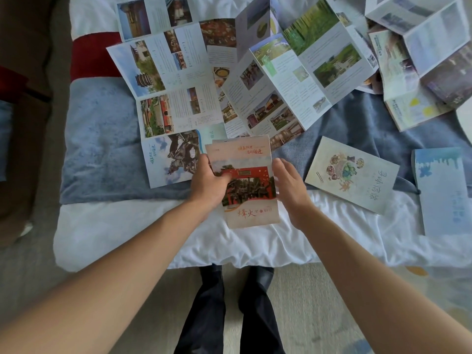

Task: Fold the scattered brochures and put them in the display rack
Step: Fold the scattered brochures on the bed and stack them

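A folded brochure with a red gate on its cover [246, 159] is held over the bed's near edge. My left hand [208, 185] grips its left edge, thumb across the cover. My right hand [290, 190] lies along its right edge with fingers fairly straight. Several unfolded brochures are spread on the bed behind: a long one with temple photos [163, 80], one with green landscape photos [301, 70], another at the far right [421, 60]. Two folded brochures lie to the right: a cream food-cover one [357, 172] and a pale blue one [441, 192]. No display rack is in view.
The bed has a white sheet [153, 238] and a blue blanket [102, 139] with a red band [92, 54]. My legs stand on beige carpet [306, 302] at the bed's foot. A brown piece of furniture [23, 98] stands on the left.
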A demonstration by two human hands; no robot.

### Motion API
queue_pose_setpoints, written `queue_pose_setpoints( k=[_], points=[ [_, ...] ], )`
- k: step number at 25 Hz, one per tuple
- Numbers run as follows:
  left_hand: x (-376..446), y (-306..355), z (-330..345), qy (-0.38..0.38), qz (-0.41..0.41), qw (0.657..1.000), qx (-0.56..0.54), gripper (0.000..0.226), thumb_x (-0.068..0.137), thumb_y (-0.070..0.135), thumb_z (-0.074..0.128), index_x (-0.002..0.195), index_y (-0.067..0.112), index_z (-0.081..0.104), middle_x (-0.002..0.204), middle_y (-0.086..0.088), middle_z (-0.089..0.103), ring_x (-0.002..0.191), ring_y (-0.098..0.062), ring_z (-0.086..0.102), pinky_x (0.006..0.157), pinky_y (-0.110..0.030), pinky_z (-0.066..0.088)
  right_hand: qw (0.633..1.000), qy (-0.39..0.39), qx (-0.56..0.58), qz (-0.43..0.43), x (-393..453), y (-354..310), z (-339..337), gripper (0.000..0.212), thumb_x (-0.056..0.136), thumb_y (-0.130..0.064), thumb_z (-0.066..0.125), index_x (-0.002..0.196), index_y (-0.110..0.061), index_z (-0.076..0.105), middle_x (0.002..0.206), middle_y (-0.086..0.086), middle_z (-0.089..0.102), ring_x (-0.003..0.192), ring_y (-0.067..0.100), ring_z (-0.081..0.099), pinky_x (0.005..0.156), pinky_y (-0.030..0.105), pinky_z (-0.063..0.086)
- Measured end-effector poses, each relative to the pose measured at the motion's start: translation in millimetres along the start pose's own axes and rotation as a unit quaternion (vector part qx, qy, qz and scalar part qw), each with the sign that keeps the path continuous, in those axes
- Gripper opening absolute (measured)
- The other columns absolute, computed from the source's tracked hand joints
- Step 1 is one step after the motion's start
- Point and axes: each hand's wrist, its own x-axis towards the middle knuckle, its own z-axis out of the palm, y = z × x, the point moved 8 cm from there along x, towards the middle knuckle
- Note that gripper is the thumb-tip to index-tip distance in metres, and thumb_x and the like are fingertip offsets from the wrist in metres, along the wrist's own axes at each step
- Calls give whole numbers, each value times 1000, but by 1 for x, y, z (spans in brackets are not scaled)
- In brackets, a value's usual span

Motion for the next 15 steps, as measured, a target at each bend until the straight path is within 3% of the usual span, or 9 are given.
queue_pose_setpoints(
  k=[2, 4, 6, 8, 10, 12, 15],
  points=[
    [3, 1, -6, 15, 21, 1000, 17, 51, 84, 15, 71, 122, 26, 39, 104, 15, 60, 93, -7, 60, 59, -12, 39, 1000, -1, 6, -7, 1, -2, 0, 60, 96, -53, 52, 146, -21, 42, 125, 8, 64, 108, 21, 67, 94, 48, 54],
    [5, 3, -10, 8, 40, 998, 38, 80, 85, 11, 72, 146, 25, 23, 120, 8, 60, 103, -10, 60, 57, -4, 41, 997, -1, -72, -39, -1, -7, 3, 62, 94, -42, 61, 150, -27, 37, 109, 1, 67, 95, 15, 69, 78, 37, 59],
    [5, 5, -15, 12, 61, 993, 99, 99, 85, 13, 73, 156, 23, 4, 133, 0, 56, 112, -16, 58, 65, -3, 41, 979, 15, -181, -94, -5, -15, 12, 64, 92, -28, 65, 150, -30, 36, 99, -8, 64, 87, 11, 68, 60, 25, 54],
    [1, 8, -24, 35, 100, 979, 172, 98, 85, 13, 72, 157, 22, 4, 149, -5, 43, 126, -23, 50, 83, -21, 43, 953, 33, -257, -155, -11, -24, 26, 67, 92, -19, 62, 152, -30, 33, 106, -6, 65, 92, 18, 68, 60, 32, 56],
    [-4, 8, -36, 56, 138, 963, 223, 93, 86, 12, 70, 156, 21, 9, 154, -7, 33, 131, -25, 44, 92, -36, 45, 926, 38, -317, -199, -17, -32, 48, 74, 92, -14, 57, 155, -29, 24, 119, 4, 65, 97, 26, 66, 70, 43, 58],
    [-7, 1, -56, 71, 147, 955, 246, 91, 85, 11, 69, 155, 23, 11, 146, -9, 36, 121, -27, 52, 84, -39, 49, 899, 34, -375, -223, -20, -35, 77, 81, 91, -12, 54, 158, -30, 12, 120, 9, 61, 95, 31, 64, 71, 48, 57],
    [-7, -21, -102, 103, 139, 949, 265, 89, 83, 10, 70, 153, 22, 16, 132, -11, 41, 102, -30, 59, 64, -33, 46, 860, -9, -442, -256, -25, -38, 138, 88, 87, -15, 58, 158, -27, 7, 122, 13, 54, 87, 36, 64, 64, 47, 57]
  ],
)
